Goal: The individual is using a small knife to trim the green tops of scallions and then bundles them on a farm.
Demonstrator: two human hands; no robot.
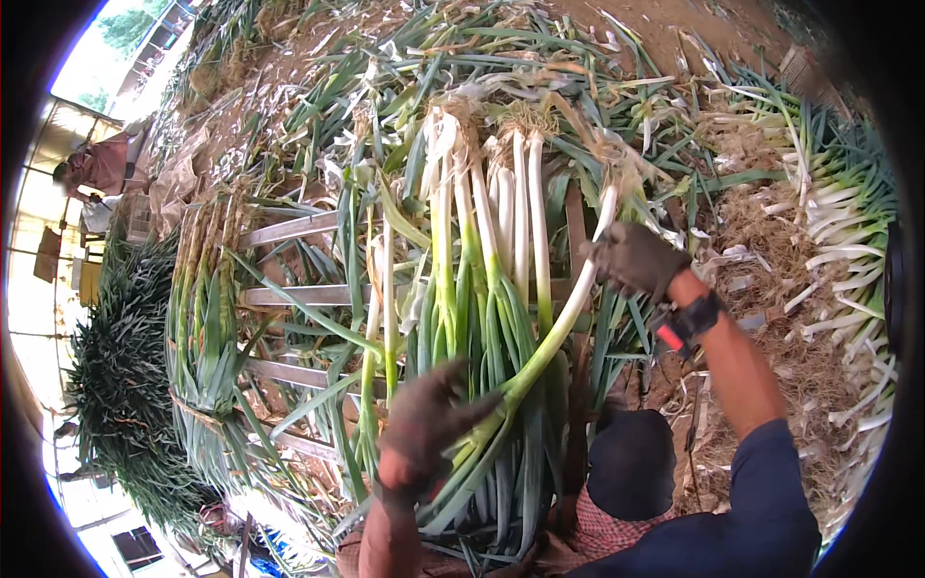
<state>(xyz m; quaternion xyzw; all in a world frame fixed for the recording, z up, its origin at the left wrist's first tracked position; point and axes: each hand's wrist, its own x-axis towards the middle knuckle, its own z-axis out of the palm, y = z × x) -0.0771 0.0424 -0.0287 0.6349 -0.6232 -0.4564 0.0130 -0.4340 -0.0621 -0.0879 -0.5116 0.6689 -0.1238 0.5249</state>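
My right hand [638,260], in a dark work glove, is closed around the white shank of a large green onion [549,349] near its root end. The onion slants down to the left, its green leaves passing by my left hand [424,424]. That hand is gloved too; its thumb and fingers are apart beside the leaves, and I cannot tell whether they touch. Beneath lies a row of green onions [472,241], roots away from me, white shanks side by side and dark leaves toward my lap. Leaves partly hide the slatted rack [299,297] under them.
A tied bundle of green onions [204,308] lies at the left, beside a large dark-green heap [125,376]. Trimmed white-stemmed onions [848,260] line the far right, next to root scraps [747,385]. Loose leaves [405,77] litter the far ground. A person [101,164] is at the left.
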